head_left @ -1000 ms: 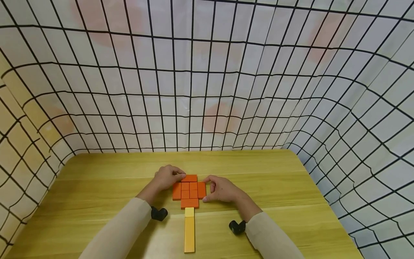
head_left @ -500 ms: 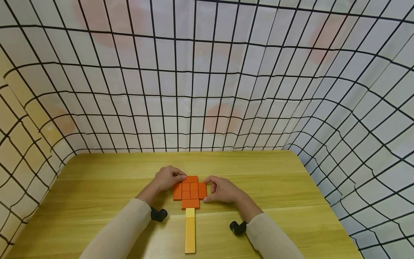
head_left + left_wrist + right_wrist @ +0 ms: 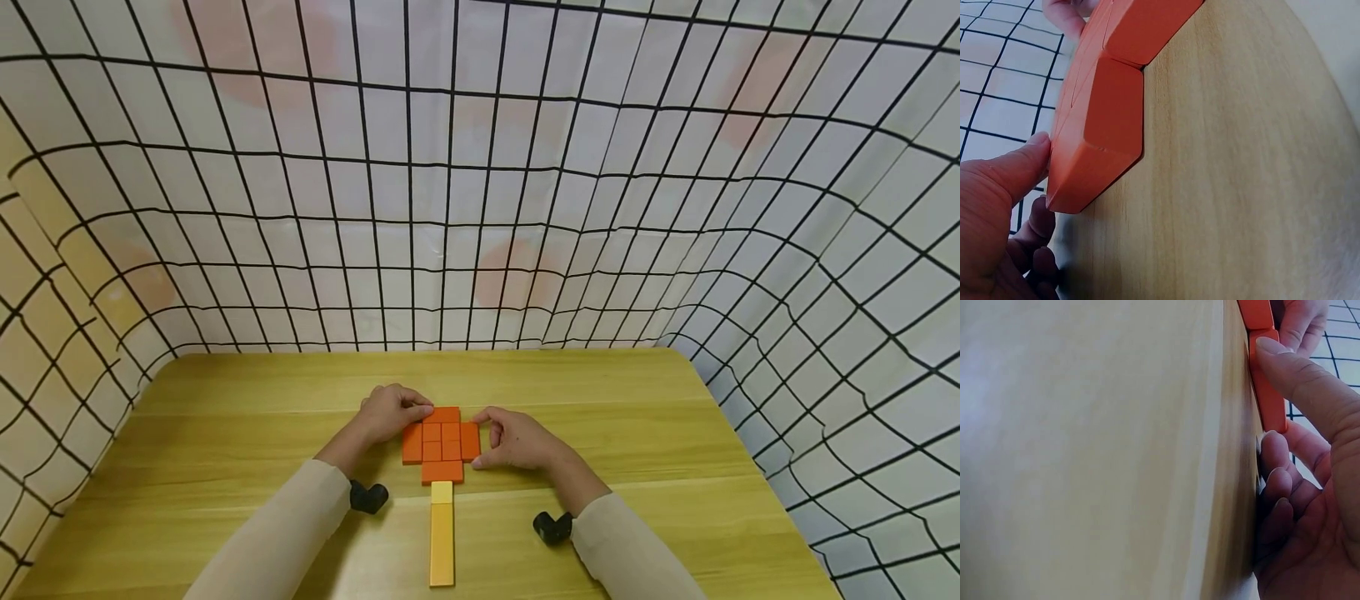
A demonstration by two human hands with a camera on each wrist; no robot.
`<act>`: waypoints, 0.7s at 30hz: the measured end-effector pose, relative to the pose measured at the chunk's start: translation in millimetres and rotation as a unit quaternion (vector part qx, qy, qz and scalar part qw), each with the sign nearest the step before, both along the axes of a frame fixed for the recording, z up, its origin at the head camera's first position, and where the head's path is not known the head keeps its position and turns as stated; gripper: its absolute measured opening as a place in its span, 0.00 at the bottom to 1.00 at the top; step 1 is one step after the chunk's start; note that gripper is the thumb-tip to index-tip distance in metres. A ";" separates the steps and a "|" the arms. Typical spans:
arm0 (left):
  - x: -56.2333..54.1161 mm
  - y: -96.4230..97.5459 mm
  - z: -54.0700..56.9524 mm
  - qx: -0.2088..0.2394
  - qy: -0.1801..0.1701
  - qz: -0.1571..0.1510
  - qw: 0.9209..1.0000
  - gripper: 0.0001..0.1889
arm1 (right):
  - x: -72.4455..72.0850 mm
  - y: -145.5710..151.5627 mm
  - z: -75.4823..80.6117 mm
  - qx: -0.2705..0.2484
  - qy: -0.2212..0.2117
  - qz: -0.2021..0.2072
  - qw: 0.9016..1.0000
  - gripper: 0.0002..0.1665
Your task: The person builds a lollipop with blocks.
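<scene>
Orange-red rectangular blocks and smaller square ones lie flat together in a cross-like shape. My left hand is at the far left corner of this shape, thumb and index finger at the left end of the far block. In the left wrist view its thumb lies along the blocks' far side. My right hand holds the right-hand block lengthwise, thumb at the near end, index finger at the far end. The right wrist view shows the thumb against this block. The other fingers curl beneath.
A small yellow block and a long yellow block run in line from the near orange block. Everything lies on a wooden table. Black netting over pale sheeting surrounds its far side and both sides.
The view shifts very slightly. Both hands and all the blocks keep their places relative to one another.
</scene>
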State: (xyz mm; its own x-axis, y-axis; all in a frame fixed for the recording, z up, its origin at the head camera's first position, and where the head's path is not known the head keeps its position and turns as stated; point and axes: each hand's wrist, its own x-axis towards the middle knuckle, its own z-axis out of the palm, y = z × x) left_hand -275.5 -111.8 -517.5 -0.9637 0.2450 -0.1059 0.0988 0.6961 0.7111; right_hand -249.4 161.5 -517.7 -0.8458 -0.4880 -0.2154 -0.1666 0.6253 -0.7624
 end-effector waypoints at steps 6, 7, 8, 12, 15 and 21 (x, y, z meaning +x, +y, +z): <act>0.0 0.0 -0.5 0.001 0.000 -0.002 1.000 0.10 | -0.2 0.3 -0.4 0.005 0.002 0.000 1.000 0.37; 0.2 -0.1 -0.2 0.001 0.000 -0.002 1.000 0.10 | -0.3 0.4 -0.5 0.005 0.002 0.000 1.000 0.37; 0.5 -0.2 0.2 0.002 0.000 -0.003 1.000 0.10 | -0.4 0.4 -0.6 0.006 0.002 0.001 1.000 0.37; 1.9 -0.5 2.5 0.001 -0.001 -0.002 1.000 0.10 | -0.6 0.3 -0.7 0.009 0.002 0.005 1.000 0.38; 2.6 -0.4 3.8 0.002 -0.003 -0.002 1.000 0.11 | -0.8 0.3 -0.7 0.009 0.000 0.007 1.000 0.40; 2.6 -0.3 3.1 0.003 -0.005 -0.003 1.000 0.11 | -0.3 0.7 0.2 -0.001 -0.006 0.009 1.000 0.44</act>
State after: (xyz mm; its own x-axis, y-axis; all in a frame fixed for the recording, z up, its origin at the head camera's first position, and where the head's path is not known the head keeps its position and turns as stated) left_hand -272.9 -112.2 -514.4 -0.9611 0.2518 -0.1137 0.0964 0.6915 0.7159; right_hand -249.7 162.2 -517.6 -0.8348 -0.5028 -0.2244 -0.1680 0.6208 -0.7658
